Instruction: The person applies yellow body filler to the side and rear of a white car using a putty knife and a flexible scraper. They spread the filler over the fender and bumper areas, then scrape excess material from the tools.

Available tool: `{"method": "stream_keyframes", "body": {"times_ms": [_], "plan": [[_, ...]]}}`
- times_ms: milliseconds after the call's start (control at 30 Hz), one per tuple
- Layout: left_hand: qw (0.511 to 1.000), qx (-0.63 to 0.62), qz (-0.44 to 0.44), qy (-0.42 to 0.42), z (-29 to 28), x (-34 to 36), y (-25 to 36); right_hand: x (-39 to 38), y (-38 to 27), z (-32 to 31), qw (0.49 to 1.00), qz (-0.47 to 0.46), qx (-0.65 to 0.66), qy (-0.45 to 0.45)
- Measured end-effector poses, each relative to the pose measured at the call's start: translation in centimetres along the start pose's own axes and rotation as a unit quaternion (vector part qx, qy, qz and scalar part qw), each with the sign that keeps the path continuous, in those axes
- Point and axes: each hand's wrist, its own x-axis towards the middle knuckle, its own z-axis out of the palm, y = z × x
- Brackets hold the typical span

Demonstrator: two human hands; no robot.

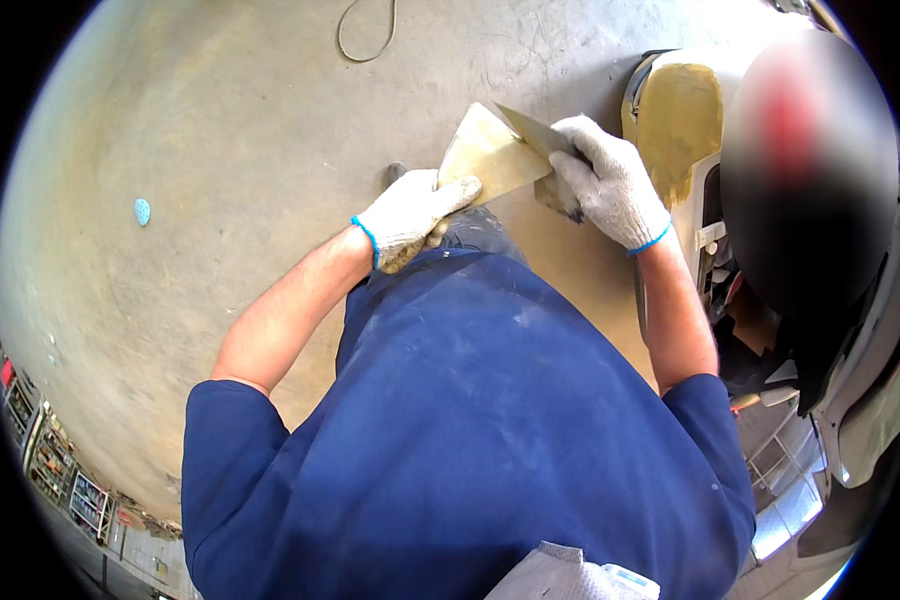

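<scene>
My left hand (410, 212), in a white knit glove with a blue cuff, grips a flat pale-yellow plate (490, 155) by its near corner, thumb on top. A thin grey putty knife (532, 130) is in my gloved right hand (618, 185), and its blade lies against the plate's right edge. Below my right fingers shows a greyish flat piece (558, 197) with a dark smeared edge; whether it belongs to the putty knife I cannot tell. Both hands are in front of my body, above the floor.
Close on my right stands a vehicle body part (678, 120) with a yellowish smeared patch. A cable loop (342, 48) and a light-blue oval piece (142, 211) lie on the concrete floor (240, 150). Shelves (55, 455) with small items line the lower left.
</scene>
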Motion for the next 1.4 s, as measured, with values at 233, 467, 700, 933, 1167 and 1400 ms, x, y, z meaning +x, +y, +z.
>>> {"method": "stream_keyframes", "body": {"times_ms": [233, 467, 700, 933, 1167, 1400], "plan": [[0.994, -0.088, -0.034, -0.056, 1.1, 0.7, -0.7, -3.5, 0.7, -0.7, 0.998, 0.066, -0.009, -0.021], [0.995, -0.046, -0.017, -0.082, 4.7, 2.8, 3.1, -9.6, 4.5, -3.2, 0.989, 0.093, 0.060, 0.102], [0.992, 0.113, -0.005, -0.056, 12.6, 5.2, 6.2, -15.7, 10.9, -6.2, 0.944, 0.087, 0.167, 0.272], [0.963, 0.265, -0.017, -0.053, 25.8, 8.1, 4.8, -24.1, 17.6, -10.2, 0.946, 0.047, 0.175, 0.269], [0.999, 0.004, 0.034, 0.005, 35.8, 13.9, 7.3, -32.9, 24.2, -16.2, 0.933, 0.013, 0.270, 0.239], [0.901, 0.403, -0.101, -0.126, 43.4, 14.2, 5.1, -35.2, 28.6, -21.4, 0.810, -0.042, 0.446, 0.378]]}}
